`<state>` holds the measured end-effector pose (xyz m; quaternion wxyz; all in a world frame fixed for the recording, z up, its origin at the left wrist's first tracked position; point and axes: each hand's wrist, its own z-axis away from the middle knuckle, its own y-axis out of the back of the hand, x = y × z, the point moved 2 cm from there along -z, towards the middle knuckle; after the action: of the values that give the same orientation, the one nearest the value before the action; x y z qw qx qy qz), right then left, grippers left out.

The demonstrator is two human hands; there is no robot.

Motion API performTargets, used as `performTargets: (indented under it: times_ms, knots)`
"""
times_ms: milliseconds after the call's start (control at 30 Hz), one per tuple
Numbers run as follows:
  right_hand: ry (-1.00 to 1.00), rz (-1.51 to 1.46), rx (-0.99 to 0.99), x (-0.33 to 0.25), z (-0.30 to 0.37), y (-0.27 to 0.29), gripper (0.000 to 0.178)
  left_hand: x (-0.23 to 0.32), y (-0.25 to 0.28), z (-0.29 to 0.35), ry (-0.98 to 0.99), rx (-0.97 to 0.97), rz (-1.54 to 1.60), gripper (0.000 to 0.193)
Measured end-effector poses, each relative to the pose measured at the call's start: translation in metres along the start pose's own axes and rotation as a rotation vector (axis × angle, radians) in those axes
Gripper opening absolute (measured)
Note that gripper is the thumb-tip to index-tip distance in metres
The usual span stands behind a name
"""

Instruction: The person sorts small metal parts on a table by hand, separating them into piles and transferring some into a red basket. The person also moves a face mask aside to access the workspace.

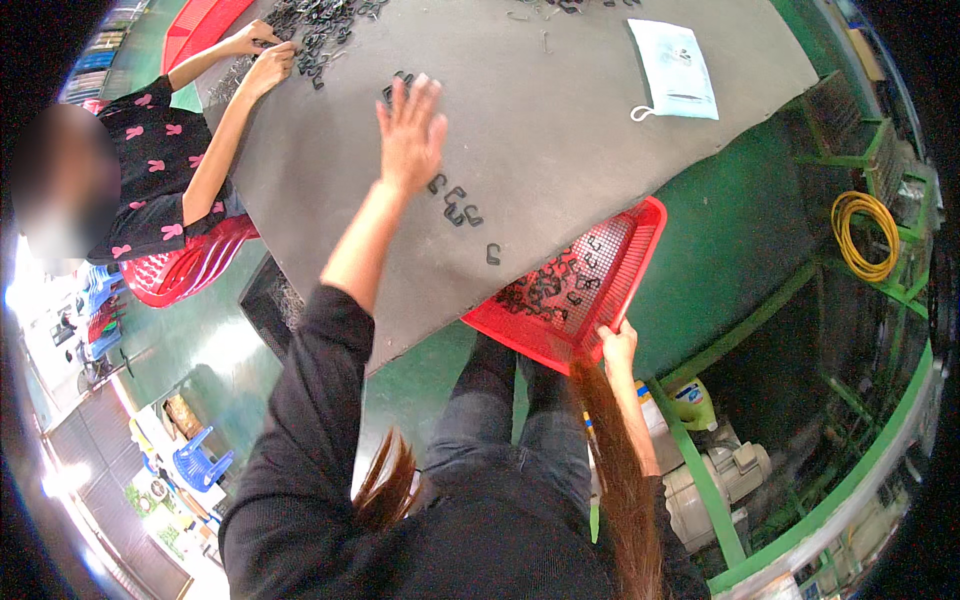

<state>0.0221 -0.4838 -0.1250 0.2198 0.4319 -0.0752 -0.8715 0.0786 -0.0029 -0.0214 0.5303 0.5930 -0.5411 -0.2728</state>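
Note:
My left hand (411, 138) is stretched out over the grey tabletop, its fingers extended and nothing held in it. Just beyond its fingertips, partly hidden by them, lie a few small black hook-shaped pieces (388, 93). Nearer to me, several more black hooks (456, 207) trail across the table toward its front edge. At that edge my right hand (619, 346) grips the rim of a red plastic basket (640, 262), which is tilted and partly under the table edge. Many black hooks (545, 288) lie on the basket's mesh bottom.
A co-worker's hands (268, 62) handle black pieces beside a large pile (318, 30) at the far left. A light blue face mask (676, 70) lies on the table's right side. Beyond the right edge stand a green metal frame (840, 520) and a coiled yellow hose (866, 236).

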Motion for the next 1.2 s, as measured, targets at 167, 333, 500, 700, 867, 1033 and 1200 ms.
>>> performTargets:
  times_ms: [167, 333, 500, 700, 867, 1033, 1200]
  knots:
    - [0.014, -0.066, -0.04, -0.001, -0.002, 0.004, 0.038, -0.067, -0.012, -0.033, -0.007, -0.196, -0.046, 0.054]
    - [-0.052, -0.056, -0.068, -0.023, 0.007, 0.002, 0.037, -0.02, 0.006, 0.031, -0.028, -0.184, 0.08, 0.05]
    - [0.0, 0.038, -0.067, -0.007, 0.001, 0.005, 0.036, 0.048, 0.008, 0.055, -0.102, -0.186, 0.125, 0.051]
    - [-0.052, -0.048, -0.046, 0.001, 0.015, 0.007, 0.04, 0.138, 0.004, 0.097, -0.179, -0.302, 0.25, 0.051]
    - [-0.026, -0.113, -0.066, 0.033, 0.023, 0.021, 0.036, 0.231, -0.011, 0.161, -0.307, -0.425, 0.449, 0.057]
    - [-0.048, -0.075, -0.044, 0.052, 0.033, 0.082, 0.036, 0.313, 0.021, 0.21, -0.35, -0.59, 0.665, 0.058]
    - [-0.141, -0.197, 0.018, 0.051, 0.043, 0.201, 0.038, 0.276, 0.059, 0.198, -0.108, -0.516, 0.636, 0.053]
